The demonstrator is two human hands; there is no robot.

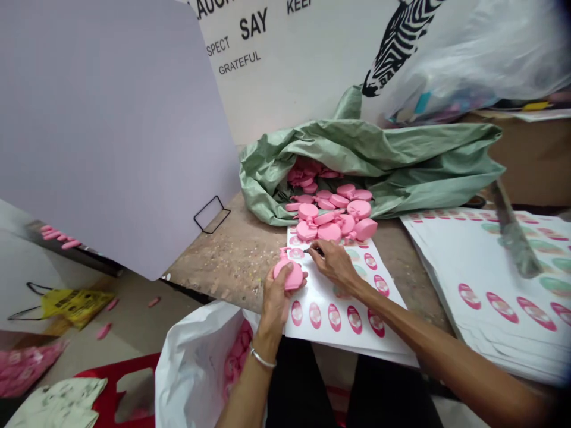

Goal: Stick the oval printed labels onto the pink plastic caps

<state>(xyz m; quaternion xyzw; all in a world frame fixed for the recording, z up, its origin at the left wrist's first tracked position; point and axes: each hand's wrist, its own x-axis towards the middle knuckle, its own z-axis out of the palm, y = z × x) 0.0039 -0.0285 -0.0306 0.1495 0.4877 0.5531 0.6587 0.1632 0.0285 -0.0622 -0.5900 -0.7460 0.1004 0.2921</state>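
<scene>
Holding one pink disc (294,276)

- The camera sits on the person's head, looking forward and down.
- Near it: bare left hand (273,292), bare right hand (335,263), flat speckled brown surface (223,261).
- Farther off: white wall with black letters (289,89).

The held round piece (293,278) is plain pink, like the heaped pieces (330,231) beyond it. The near sticker sheet (321,288) is white, patterned with pink-rimmed and pale green ovals; the sheet stack (464,255) at right repeats them. The surface (232,255) is brown with multicoloured specks. Far off, the sack (428,148) is sage green, the wall (294,89) white with black lettering and a black-and-white striped zebra (404,38). At left, the panel (116,131) is pale lavender-grey, the bag (71,303) yellow with black markings.
</scene>
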